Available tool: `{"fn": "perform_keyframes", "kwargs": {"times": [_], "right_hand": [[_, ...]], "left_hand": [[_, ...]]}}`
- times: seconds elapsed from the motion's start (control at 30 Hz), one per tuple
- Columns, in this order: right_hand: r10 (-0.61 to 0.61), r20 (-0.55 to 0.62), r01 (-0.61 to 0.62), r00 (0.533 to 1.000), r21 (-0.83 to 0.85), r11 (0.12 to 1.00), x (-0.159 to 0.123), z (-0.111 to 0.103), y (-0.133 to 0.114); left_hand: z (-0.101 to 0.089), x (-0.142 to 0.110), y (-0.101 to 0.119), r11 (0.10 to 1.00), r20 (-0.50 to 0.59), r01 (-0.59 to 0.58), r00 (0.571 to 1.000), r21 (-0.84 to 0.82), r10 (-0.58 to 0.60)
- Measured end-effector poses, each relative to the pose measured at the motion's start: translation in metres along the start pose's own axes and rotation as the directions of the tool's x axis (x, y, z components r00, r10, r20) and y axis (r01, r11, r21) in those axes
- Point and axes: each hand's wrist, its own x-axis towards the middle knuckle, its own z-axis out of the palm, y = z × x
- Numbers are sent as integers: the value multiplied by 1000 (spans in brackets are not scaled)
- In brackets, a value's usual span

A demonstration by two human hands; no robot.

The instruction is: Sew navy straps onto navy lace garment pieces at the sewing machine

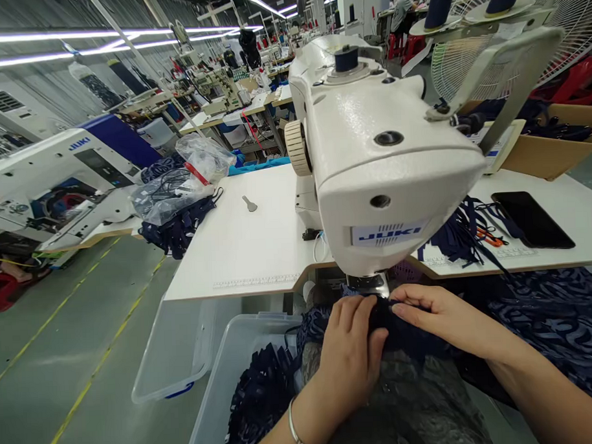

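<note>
A white sewing machine (390, 147) stands in front of me, its needle area low at the front edge of the table. Dark navy fabric (401, 328) lies under the presser foot (371, 285) and drapes toward my lap. On the left of the foot, my left hand (351, 343) presses on the fabric, its fingers curled over the cloth and the thumb apart. My right hand (425, 311) pinches the fabric's edge between thumb and fingers, just right of the foot. The needle itself is hidden.
A clear plastic bin (218, 380) with navy pieces stands below left. On the white table (258, 243) lies a small metal piece (249, 203). Navy straps (459, 232), an orange-handled tool (491, 236) and a phone (533, 219) lie right. Patterned fabric (557, 329) hangs at right.
</note>
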Motion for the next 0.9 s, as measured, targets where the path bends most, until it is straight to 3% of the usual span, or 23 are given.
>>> {"fn": "perform_keyframes", "kwargs": {"times": [0.07,0.23,0.4,0.53,0.67,0.9], "right_hand": [[13,13,-13,1000,24,1000,-3,2,-3],[-8,58,8,998,4,1000,-10,8,-8],[8,80,-6,997,-25,1000,-14,13,-11],[19,88,-15,996,-53,999,-17,15,-12],[35,113,-31,993,-32,999,-18,16,-13],[55,134,-51,989,-26,998,-18,20,-12]], "left_hand": [[-6,5,1,989,41,82,996,-125,-78],[-23,16,5,919,242,220,960,-326,-144],[-31,17,7,745,413,515,842,-425,-347],[-31,13,6,582,532,621,773,-524,-346],[-30,10,4,476,572,642,762,-601,-305],[-30,7,1,442,551,608,791,-659,-265]]}}
